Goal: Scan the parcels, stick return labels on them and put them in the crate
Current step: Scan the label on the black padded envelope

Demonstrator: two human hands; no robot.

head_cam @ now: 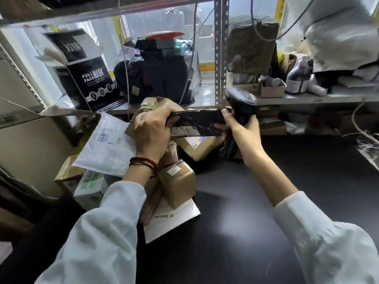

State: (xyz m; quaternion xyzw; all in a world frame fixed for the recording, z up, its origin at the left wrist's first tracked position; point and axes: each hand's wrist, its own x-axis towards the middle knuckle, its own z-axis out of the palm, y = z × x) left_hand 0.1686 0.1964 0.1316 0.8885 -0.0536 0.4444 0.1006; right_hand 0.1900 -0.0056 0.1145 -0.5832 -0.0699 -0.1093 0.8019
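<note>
L hand (151, 134) grips black parcel (196, 121) by its left end, lifted clear of parcel pile (178, 181), prob. to present barcode. R hand (244, 128) wraps scanner (242, 103) handle; fingertips touch parcel's right end, prob. steadying it.

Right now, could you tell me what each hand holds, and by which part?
The left hand grips the black parcel by its left end; the right hand grips the scanner by its handle.

Left on the table (266, 191), heaped cardboard parcels (178, 181); above them, a flat parcel (196, 121); left, a bubble mailer (106, 144); right, a barcode scanner (244, 103); behind, a mask box (92, 83).
</note>
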